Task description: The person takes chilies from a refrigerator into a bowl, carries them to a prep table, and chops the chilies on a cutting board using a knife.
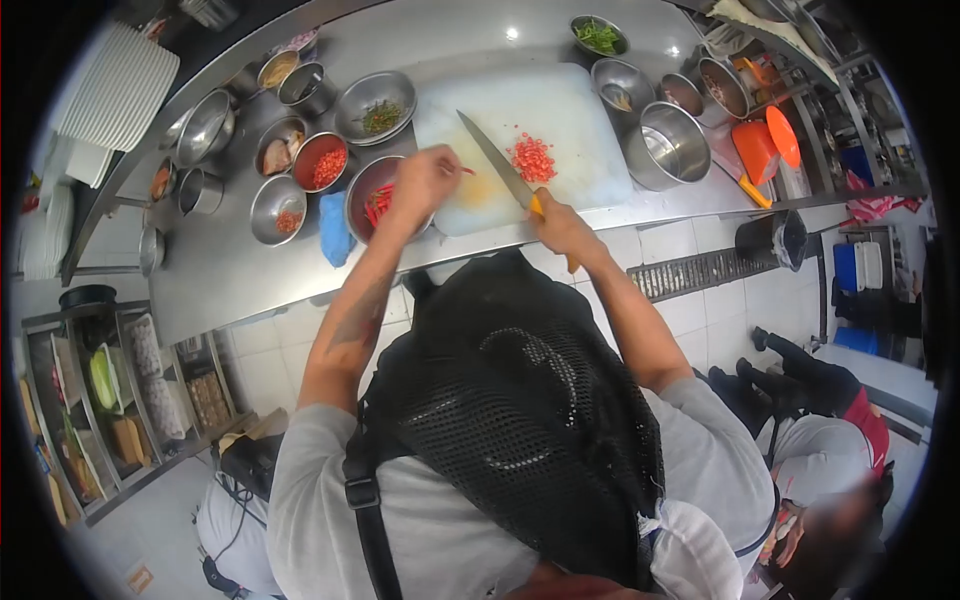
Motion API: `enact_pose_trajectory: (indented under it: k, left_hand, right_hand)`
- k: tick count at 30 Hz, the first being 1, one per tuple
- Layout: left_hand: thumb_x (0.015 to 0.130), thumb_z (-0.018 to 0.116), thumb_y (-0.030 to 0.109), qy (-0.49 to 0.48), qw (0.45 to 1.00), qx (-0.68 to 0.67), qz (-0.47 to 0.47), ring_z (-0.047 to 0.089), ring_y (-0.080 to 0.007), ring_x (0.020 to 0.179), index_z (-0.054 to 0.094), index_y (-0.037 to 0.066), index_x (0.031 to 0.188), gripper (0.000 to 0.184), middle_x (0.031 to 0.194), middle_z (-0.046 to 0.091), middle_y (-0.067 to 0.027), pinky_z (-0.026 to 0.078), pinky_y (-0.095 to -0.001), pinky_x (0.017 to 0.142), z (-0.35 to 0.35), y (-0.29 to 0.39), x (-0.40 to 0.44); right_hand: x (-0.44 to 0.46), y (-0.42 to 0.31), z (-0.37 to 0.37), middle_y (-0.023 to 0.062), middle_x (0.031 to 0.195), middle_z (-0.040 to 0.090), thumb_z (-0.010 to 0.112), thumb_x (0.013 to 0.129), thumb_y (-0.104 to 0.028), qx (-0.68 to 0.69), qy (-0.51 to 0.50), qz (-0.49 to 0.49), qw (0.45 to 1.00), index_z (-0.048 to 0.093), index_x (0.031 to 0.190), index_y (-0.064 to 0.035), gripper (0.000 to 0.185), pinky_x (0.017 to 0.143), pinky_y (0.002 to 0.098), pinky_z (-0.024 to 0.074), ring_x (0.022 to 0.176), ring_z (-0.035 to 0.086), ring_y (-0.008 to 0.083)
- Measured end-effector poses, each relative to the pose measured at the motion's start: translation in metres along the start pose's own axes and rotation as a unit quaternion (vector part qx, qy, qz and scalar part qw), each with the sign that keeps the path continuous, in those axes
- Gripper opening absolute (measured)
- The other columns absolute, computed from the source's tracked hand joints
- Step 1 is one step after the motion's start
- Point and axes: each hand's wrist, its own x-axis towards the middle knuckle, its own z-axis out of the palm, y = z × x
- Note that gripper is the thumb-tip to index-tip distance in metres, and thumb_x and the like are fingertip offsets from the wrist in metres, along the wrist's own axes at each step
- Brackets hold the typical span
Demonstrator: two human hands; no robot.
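Note:
My right hand [566,232] is wrapped round the yellow handle of a long knife [495,158], whose blade lies over the white cutting board [590,120]. Just right of the blade is a pile of chopped red chili [532,159]. At the board's left edge my left hand [430,180] is closed, with a piece of red chili showing at its fingertips. It is beside a metal bowl of whole red chilies [376,203], partly hidden by my wrist. A blue cloth [335,230] lies left of that bowl.
Left of the board stand a bowl of chopped red chili [324,164], a bowl with green pieces [380,117] and several others. A metal pot [668,147] stands right of the board, greens [597,37] behind. Other people [825,450] are at lower right and lower left.

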Motion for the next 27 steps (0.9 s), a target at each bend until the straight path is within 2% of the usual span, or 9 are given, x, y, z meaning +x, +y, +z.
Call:
enact_pose_trajectory:
  k: [2, 6, 8, 12, 14, 21, 23, 27]
  left_hand:
    - [0.082, 0.069, 0.013, -0.064, 0.996, 0.056, 0.021, 0.072, -0.0321, 0.079, 0.071, 0.007, 0.088, 0.009, 0.082, 0.074, -0.0128, 0.057, -0.0418, 0.074, 0.038, 0.001, 0.006]
    - [0.081, 0.067, 0.012, -0.046, 0.994, 0.07, 0.075, 0.07, -0.0348, 0.083, 0.071, 0.009, 0.091, 0.011, 0.086, 0.072, -0.0138, 0.056, -0.0459, 0.076, 0.075, -0.01, 0.006]
    - [0.081, 0.065, 0.011, -0.035, 0.975, 0.165, 0.148, 0.067, -0.0359, 0.088, 0.071, 0.009, 0.091, 0.012, 0.089, 0.069, -0.0151, 0.054, -0.0484, 0.078, 0.079, -0.016, 0.005]
    - [0.082, 0.066, 0.012, -0.035, 0.978, 0.136, 0.157, 0.066, -0.0358, 0.085, 0.069, 0.009, 0.09, 0.009, 0.085, 0.066, -0.0145, 0.053, -0.0478, 0.077, 0.084, -0.02, 0.001]
    - [0.082, 0.065, 0.012, -0.051, 0.983, 0.125, 0.121, 0.066, -0.0364, 0.085, 0.068, 0.009, 0.089, 0.007, 0.085, 0.066, -0.0146, 0.053, -0.0476, 0.076, 0.083, -0.017, 0.005]
    - [0.082, 0.066, 0.012, -0.055, 0.987, 0.112, 0.1, 0.066, -0.0366, 0.084, 0.068, 0.009, 0.089, 0.007, 0.084, 0.065, -0.0141, 0.053, -0.0468, 0.076, 0.08, -0.017, 0.004]
    - [0.083, 0.065, 0.012, -0.07, 0.979, 0.147, 0.121, 0.067, -0.0367, 0.086, 0.068, 0.01, 0.092, 0.009, 0.086, 0.065, -0.0137, 0.053, -0.0475, 0.076, 0.079, -0.019, 0.006]
    - [0.084, 0.064, 0.011, -0.057, 0.978, 0.132, 0.149, 0.067, -0.0368, 0.087, 0.067, 0.011, 0.095, 0.011, 0.09, 0.064, -0.0133, 0.053, -0.0487, 0.076, 0.08, -0.019, 0.003]
  right_hand:
    - [0.002, 0.015, -0.011, 0.0318, 0.094, 0.068, 0.051, 0.102, -0.026, -0.009, 0.038, -0.06, 0.997, 0.042, 0.133, -0.0038, 0.039, 0.082, 0.0584, 0.0499, 0.091, 0.067, 0.0502]
    - [0.002, -0.009, -0.028, 0.0329, 0.101, 0.068, 0.051, 0.099, -0.023, -0.014, 0.029, -0.025, 0.999, 0.048, 0.126, 0.0009, 0.036, 0.087, 0.0583, 0.0495, 0.097, 0.066, 0.0496]
    - [0.003, -0.022, -0.018, 0.0327, 0.099, 0.068, 0.052, 0.097, -0.02, -0.051, 0.063, -0.066, 0.995, 0.05, 0.121, 0.0029, 0.033, 0.086, 0.058, 0.0509, 0.095, 0.067, 0.049]
    - [0.018, -0.017, 0.004, 0.0329, 0.097, 0.068, 0.051, 0.095, -0.016, -0.036, 0.078, -0.071, 0.994, 0.05, 0.12, 0.0041, 0.032, 0.084, 0.0569, 0.0527, 0.093, 0.068, 0.0486]
    - [0.025, -0.02, -0.009, 0.0308, 0.094, 0.069, 0.054, 0.098, -0.019, -0.111, 0.072, -0.089, 0.987, 0.05, 0.12, 0.0022, 0.03, 0.08, 0.0558, 0.0528, 0.09, 0.068, 0.0477]
    - [0.029, -0.024, 0.003, 0.0302, 0.092, 0.069, 0.055, 0.098, -0.017, -0.093, 0.092, -0.097, 0.987, 0.05, 0.121, 0.0016, 0.031, 0.078, 0.0554, 0.0534, 0.087, 0.069, 0.0465]
    - [0.002, -0.049, -0.027, 0.0329, 0.094, 0.069, 0.049, 0.091, -0.009, -0.086, 0.021, -0.054, 0.995, 0.049, 0.121, 0.006, 0.033, 0.083, 0.0554, 0.0543, 0.092, 0.069, 0.0475]
    - [0.027, -0.022, 0.011, 0.0323, 0.096, 0.069, 0.049, 0.092, -0.011, -0.094, 0.07, -0.074, 0.99, 0.048, 0.123, 0.0064, 0.036, 0.084, 0.0547, 0.054, 0.093, 0.069, 0.0465]
